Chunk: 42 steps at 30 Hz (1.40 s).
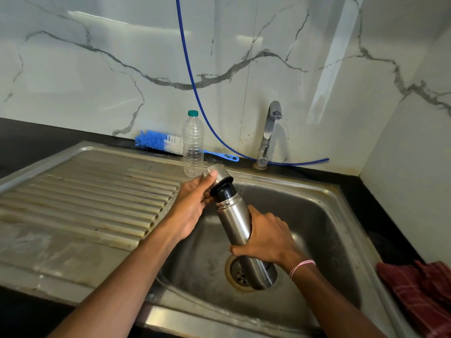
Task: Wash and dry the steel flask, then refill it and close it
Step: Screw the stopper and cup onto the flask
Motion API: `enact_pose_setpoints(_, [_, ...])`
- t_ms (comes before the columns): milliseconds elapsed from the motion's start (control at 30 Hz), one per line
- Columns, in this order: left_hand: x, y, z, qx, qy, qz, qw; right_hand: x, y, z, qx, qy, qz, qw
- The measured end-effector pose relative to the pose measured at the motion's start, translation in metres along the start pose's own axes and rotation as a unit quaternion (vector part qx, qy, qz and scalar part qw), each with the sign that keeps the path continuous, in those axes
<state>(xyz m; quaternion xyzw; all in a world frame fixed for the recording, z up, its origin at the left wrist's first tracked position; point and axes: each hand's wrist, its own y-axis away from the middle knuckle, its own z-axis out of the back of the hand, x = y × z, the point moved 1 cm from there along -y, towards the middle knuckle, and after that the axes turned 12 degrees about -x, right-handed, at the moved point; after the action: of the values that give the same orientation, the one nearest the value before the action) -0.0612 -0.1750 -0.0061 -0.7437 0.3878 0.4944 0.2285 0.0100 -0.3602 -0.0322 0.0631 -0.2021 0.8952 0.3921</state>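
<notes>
I hold the steel flask tilted over the sink basin, its base toward me above the drain. My right hand grips the flask's body around the middle. My left hand holds the steel cap, which sits just off the flask's black stopper at the far end. The tap stands behind the basin; no water runs from it.
A blue and white bottle brush lies along the wall behind a clear plastic bottle with a green cap. A blue hose hangs down the marble wall. The ribbed drainboard is to the left; a red checked cloth lies at the right.
</notes>
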Motion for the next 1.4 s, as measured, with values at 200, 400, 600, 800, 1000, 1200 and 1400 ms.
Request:
enact_pose_setpoints(200, [0.001, 0.004, 0.0, 0.038, -0.046, -0.031, 0.998, -0.003, -0.001, 0.0, 0.0, -0.004, -0.004, 1.0])
enact_pose_setpoints(400, [0.007, 0.002, -0.001, 0.051, -0.08, -0.048, 0.994, -0.005, -0.002, -0.002, 0.0, -0.007, -0.014, 1.0])
enact_pose_setpoints(600, [0.01, 0.002, -0.001, 0.052, -0.103, -0.059, 0.992, -0.005, -0.002, 0.0, -0.002, -0.011, -0.013, 1.0])
enact_pose_setpoints(800, [0.01, 0.002, -0.002, 0.055, -0.103, -0.061, 0.991, -0.004, -0.001, 0.0, -0.005, -0.004, -0.019, 1.0])
enact_pose_setpoints(1000, [0.006, 0.0, 0.003, 0.087, -0.083, -0.041, 0.992, -0.003, -0.002, 0.001, -0.005, -0.006, -0.02, 1.0])
enact_pose_setpoints(1200, [-0.001, 0.0, 0.007, 0.154, -0.033, 0.003, 0.988, -0.002, -0.001, 0.004, -0.01, -0.01, -0.014, 1.0])
enact_pose_setpoints(1400, [0.002, 0.005, 0.002, 0.1, -0.071, -0.011, 0.992, 0.003, 0.0, 0.006, 0.0, -0.007, 0.002, 1.0])
